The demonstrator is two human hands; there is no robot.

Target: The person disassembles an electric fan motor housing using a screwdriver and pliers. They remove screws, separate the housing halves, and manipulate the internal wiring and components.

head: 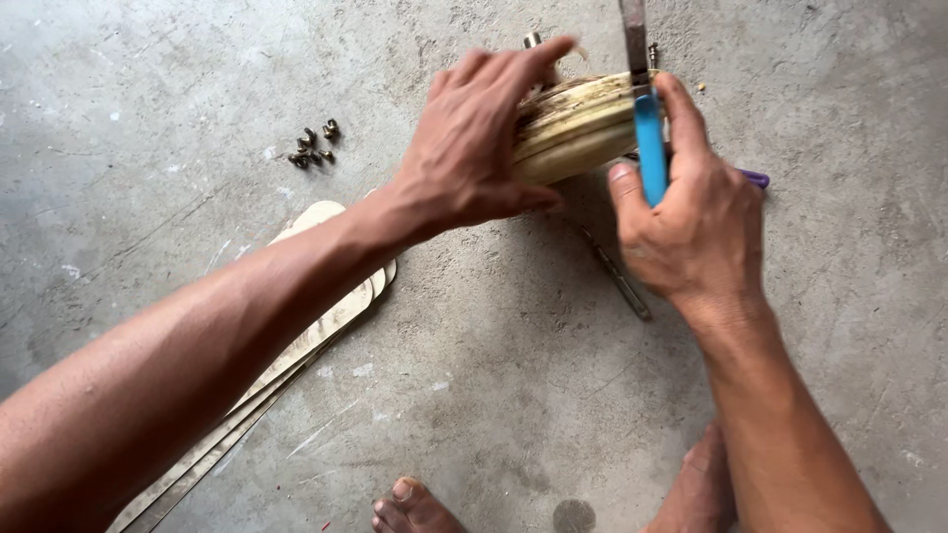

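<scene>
Head view: the left hand [472, 148] is clasped over a pale, dirty wooden piece [576, 125] held on edge above the concrete floor [513, 375], while the right hand [691, 212], just beside it, grips a blue-handled tool [649, 148] whose metal blade [633, 39] rises against the wood's right end.

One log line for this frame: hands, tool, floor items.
left hand: grips wooden disc stack | right hand: holds blue-handled tool against stack | floor: screws, wooden strips, metal rod
</scene>
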